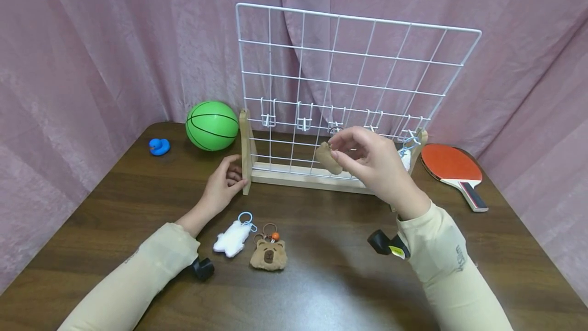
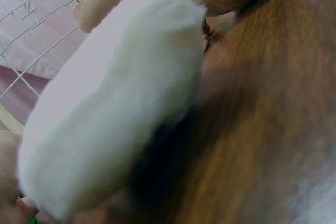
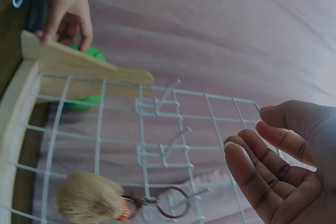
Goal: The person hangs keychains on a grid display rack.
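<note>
My right hand (image 1: pixel 378 165) is beside a brown plush keychain (image 1: pixel 327 160) at the wire grid (image 1: pixel 317 86). In the right wrist view, this keychain's ring is around a white hook, and my right fingers (image 3: pixel 241 169) are loosely bent, apart from it. My left hand (image 1: pixel 219 185) grips the wooden end support (image 1: pixel 246 152) of the grid's stand, thumb at the front edge. On the table lie a white plush keychain (image 1: pixel 233 238) with a blue ring and a brown bear-face keychain (image 1: pixel 268 256) with an orange bead. The white plush fills much of the left wrist view.
Several white hooks (image 1: pixel 303 123) line the grid. Another white plush keychain (image 1: pixel 405 158) hangs at its right end, partly behind my hand. A green ball (image 1: pixel 212 125) and blue rubber duck (image 1: pixel 159 147) sit left; a red paddle (image 1: pixel 452 162) lies right. Pink curtains (image 1: pixel 138 40) stand behind.
</note>
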A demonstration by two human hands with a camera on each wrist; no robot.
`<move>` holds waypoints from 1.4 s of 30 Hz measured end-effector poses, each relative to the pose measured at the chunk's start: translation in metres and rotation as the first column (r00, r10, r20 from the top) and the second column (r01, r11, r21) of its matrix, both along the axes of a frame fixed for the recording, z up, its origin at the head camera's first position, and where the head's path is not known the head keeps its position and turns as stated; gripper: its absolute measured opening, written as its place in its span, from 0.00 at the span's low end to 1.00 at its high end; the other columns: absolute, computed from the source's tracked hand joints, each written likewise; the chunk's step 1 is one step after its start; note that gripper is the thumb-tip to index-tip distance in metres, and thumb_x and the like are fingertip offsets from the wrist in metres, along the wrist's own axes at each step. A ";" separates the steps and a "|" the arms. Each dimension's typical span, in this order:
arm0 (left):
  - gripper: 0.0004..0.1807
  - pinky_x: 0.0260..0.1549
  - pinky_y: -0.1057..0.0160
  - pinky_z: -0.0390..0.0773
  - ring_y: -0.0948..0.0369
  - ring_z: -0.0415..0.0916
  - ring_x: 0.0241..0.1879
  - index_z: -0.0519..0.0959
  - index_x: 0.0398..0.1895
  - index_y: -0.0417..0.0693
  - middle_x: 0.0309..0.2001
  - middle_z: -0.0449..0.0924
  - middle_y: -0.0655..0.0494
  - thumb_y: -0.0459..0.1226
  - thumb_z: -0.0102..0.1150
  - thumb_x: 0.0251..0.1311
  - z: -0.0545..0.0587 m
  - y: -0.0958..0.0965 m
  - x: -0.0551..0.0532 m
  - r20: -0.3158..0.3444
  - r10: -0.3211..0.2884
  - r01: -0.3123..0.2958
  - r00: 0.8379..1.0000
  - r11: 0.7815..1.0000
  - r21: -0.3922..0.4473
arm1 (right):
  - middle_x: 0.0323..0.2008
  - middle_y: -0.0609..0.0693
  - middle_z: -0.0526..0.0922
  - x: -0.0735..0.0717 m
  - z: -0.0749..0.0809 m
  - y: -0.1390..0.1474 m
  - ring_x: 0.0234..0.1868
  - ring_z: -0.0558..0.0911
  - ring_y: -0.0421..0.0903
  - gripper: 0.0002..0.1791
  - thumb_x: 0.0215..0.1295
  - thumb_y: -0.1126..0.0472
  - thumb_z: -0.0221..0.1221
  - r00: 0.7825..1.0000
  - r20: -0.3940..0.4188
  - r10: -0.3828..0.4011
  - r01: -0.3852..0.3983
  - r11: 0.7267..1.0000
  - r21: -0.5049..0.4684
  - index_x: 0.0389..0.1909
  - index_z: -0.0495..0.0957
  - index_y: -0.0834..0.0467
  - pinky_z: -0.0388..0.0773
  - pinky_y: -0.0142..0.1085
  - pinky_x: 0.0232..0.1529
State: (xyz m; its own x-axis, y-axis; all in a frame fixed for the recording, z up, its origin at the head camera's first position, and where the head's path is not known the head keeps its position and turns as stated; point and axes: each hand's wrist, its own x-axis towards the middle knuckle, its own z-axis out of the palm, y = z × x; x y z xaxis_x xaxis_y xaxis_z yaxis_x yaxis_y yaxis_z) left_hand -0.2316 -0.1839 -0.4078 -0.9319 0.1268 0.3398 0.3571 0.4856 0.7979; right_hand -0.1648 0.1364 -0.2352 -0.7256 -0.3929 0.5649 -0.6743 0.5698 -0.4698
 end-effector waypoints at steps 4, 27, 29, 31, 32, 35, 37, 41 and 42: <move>0.33 0.35 0.77 0.78 0.50 0.77 0.41 0.61 0.66 0.40 0.46 0.75 0.38 0.27 0.62 0.58 0.000 0.000 0.000 -0.001 0.002 -0.002 1.000 1.000 -0.004 | 0.38 0.50 0.85 0.004 -0.011 -0.005 0.36 0.82 0.41 0.10 0.59 0.67 0.64 0.998 0.040 0.051 -0.052 0.999 0.002 0.42 0.80 0.60 0.80 0.29 0.35; 0.32 0.34 0.72 0.80 0.51 0.77 0.38 0.62 0.64 0.38 0.43 0.76 0.37 0.25 0.62 0.56 -0.002 0.001 0.000 -0.049 -0.006 0.006 0.999 1.000 0.014 | 0.41 0.52 0.85 -0.002 -0.082 -0.037 0.42 0.83 0.43 0.12 0.61 0.63 0.63 0.919 0.310 0.242 -0.254 0.967 -0.004 0.45 0.79 0.61 0.80 0.41 0.48; 0.32 0.33 0.73 0.80 0.55 0.77 0.37 0.63 0.64 0.38 0.42 0.76 0.38 0.25 0.62 0.56 -0.003 0.001 0.001 -0.073 -0.008 0.009 0.997 1.000 0.020 | 0.41 0.53 0.85 -0.004 -0.088 -0.039 0.41 0.82 0.43 0.12 0.61 0.63 0.63 0.906 0.341 0.250 -0.264 0.964 -0.005 0.45 0.79 0.61 0.80 0.40 0.48; 0.32 0.32 0.74 0.79 0.57 0.76 0.36 0.63 0.63 0.37 0.41 0.76 0.39 0.24 0.62 0.55 -0.003 0.001 0.001 -0.088 -0.009 0.011 0.996 1.000 0.020 | 0.41 0.54 0.85 -0.007 -0.095 -0.042 0.41 0.82 0.43 0.12 0.61 0.63 0.63 0.893 0.367 0.261 -0.278 0.960 -0.005 0.45 0.79 0.60 0.80 0.40 0.48; 0.32 0.32 0.74 0.79 0.58 0.76 0.36 0.63 0.63 0.37 0.41 0.75 0.39 0.24 0.62 0.55 -0.003 0.001 0.001 -0.091 -0.012 0.014 0.996 1.000 0.020 | 0.41 0.54 0.85 -0.008 -0.098 -0.043 0.41 0.82 0.43 0.12 0.61 0.62 0.63 0.887 0.377 0.265 -0.285 0.959 -0.004 0.45 0.79 0.59 0.80 0.40 0.47; 0.32 0.34 0.72 0.80 0.55 0.77 0.37 0.63 0.64 0.37 0.42 0.76 0.38 0.24 0.62 0.55 -0.002 0.001 0.002 -0.071 -0.010 0.011 0.997 1.000 0.021 | 0.41 0.55 0.85 -0.012 -0.107 -0.048 0.42 0.82 0.44 0.12 0.61 0.63 0.63 0.870 0.406 0.279 -0.306 0.952 0.001 0.46 0.79 0.59 0.81 0.40 0.46; 0.33 0.36 0.70 0.81 0.51 0.77 0.39 0.62 0.65 0.38 0.44 0.76 0.37 0.25 0.62 0.56 -0.002 0.001 0.001 -0.037 -0.008 0.008 0.999 1.000 0.017 | 0.42 0.56 0.85 -0.014 -0.112 -0.050 0.42 0.82 0.44 0.12 0.61 0.63 0.62 0.859 0.426 0.283 -0.316 0.949 0.007 0.46 0.79 0.59 0.81 0.42 0.47; 0.32 0.37 0.70 0.81 0.48 0.78 0.41 0.62 0.65 0.38 0.45 0.75 0.35 0.25 0.62 0.57 -0.001 0.001 0.001 -0.015 -0.003 0.003 1.000 1.000 0.018 | 0.43 0.56 0.85 -0.017 -0.121 -0.056 0.43 0.82 0.45 0.13 0.61 0.64 0.62 0.837 0.468 0.283 -0.339 0.940 0.039 0.47 0.78 0.59 0.82 0.40 0.47; 0.32 0.37 0.71 0.81 0.48 0.78 0.41 0.62 0.65 0.38 0.45 0.76 0.35 0.25 0.62 0.57 -0.001 0.001 0.001 -0.014 -0.002 0.002 1.000 1.000 0.017 | 0.43 0.55 0.85 -0.018 -0.123 -0.057 0.43 0.82 0.45 0.13 0.62 0.64 0.62 0.835 0.473 0.282 -0.345 0.937 0.051 0.47 0.78 0.59 0.81 0.40 0.47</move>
State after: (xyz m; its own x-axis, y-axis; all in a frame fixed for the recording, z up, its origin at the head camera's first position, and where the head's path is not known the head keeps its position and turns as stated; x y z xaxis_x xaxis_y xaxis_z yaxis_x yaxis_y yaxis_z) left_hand -0.2311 -0.1825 -0.4084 -0.9267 0.1229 0.3552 0.3694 0.4715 0.8007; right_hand -0.1827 0.0791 -0.3580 -0.7122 -0.6891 0.1338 -0.5585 0.4407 -0.7028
